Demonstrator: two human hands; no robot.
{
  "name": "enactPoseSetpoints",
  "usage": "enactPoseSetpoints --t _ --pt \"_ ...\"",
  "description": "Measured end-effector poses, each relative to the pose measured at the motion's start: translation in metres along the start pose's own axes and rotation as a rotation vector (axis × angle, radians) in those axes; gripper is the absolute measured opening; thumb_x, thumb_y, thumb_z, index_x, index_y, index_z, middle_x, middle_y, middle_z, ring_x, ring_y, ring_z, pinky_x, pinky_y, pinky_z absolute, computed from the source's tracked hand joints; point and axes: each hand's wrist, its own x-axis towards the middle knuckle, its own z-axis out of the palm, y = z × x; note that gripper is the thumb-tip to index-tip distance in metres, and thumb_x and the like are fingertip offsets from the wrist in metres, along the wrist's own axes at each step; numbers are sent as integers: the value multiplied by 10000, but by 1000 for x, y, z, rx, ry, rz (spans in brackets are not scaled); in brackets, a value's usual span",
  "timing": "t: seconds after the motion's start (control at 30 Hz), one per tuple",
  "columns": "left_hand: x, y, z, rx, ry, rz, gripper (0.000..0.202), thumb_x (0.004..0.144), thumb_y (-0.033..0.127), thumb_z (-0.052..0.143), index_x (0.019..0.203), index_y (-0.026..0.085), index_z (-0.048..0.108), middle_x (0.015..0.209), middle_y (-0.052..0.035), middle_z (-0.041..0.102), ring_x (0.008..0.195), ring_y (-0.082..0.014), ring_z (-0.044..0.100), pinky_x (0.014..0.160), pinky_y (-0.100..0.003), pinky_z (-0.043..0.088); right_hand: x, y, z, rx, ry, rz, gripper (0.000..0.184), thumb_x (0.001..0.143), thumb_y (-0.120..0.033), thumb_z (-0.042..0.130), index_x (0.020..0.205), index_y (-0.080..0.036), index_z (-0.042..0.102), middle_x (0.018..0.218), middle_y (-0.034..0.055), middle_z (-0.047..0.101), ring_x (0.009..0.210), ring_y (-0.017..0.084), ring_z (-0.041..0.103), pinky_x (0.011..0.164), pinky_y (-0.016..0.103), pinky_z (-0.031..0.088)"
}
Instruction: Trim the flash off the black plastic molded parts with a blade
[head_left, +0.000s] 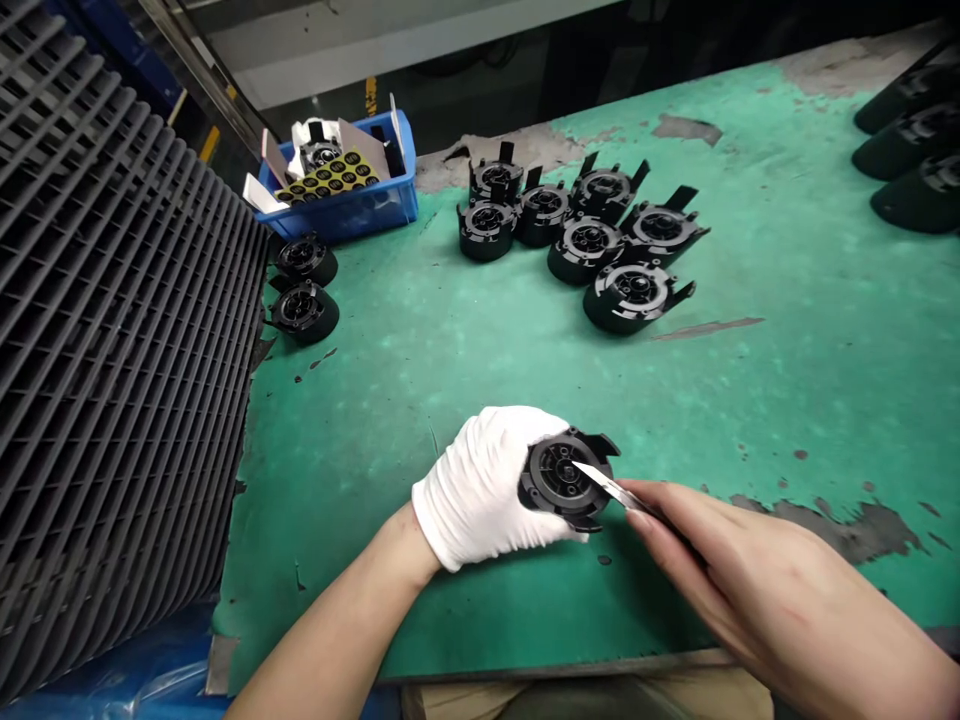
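Green table [420, 350], worn grey at 2 o'clock; dark grid [112, 330] at 9; blue bin [367, 213] at 11, holding yellow sheet [334, 178]; blue plastic [142, 685] at 7:30.

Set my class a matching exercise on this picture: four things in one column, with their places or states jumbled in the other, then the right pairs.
Things
1. Left hand
2. Right hand
3. Knife
4. Bin

Places or states
A. Blue, at the far left corner of the table
B. Bare, with no glove
C. Its tip over the face of a black part
D. In a white glove

Right pairs: 1-D, 2-B, 3-C, 4-A
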Motion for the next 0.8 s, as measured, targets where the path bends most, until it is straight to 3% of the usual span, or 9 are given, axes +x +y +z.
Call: enactPoseSetpoints --t 0.27,0.37,0.53,0.8 --pt "11 5 -6 -51 -52 53 380 1038 570 1072 1247 276 952 1143 -70 941 1106 -341 927 1064 -470 739 11 4 -3 -35 -41 -86 207 1366 -326 510 1250 -292 677 839 -53 797 595 178 799 541 356 518" --pt "9 4 -5 -35 -53 53 410 1051 596 1057 1279 273 951 1173 -84 947 1140 -352 932 1091 -480 745 13 7 -4 -17 -43 -112 216 1364 -313 507 1209 -294 657 841 -50 770 598 173 788 540 361 501" --pt "0 -3 0 14 38 75 625 1000 663 1095 1411 233 902 1364 -146 955 1259 -390 939 1172 -516 769 13 14 -6 -9 -82 -122 205 1382 -354 497 1269 -289 655 910 -43 802 644 161 817 565 356 527" --pt "1 -3 1 49 16 53 600 1029 693 1035 1403 244 897 1378 -156 953 1280 -397 944 1174 -540 801 19 23 -14 -4 -87 -144 216 1359 -403 570 1231 -296 706 902 -29 809 608 175 758 547 390 471"
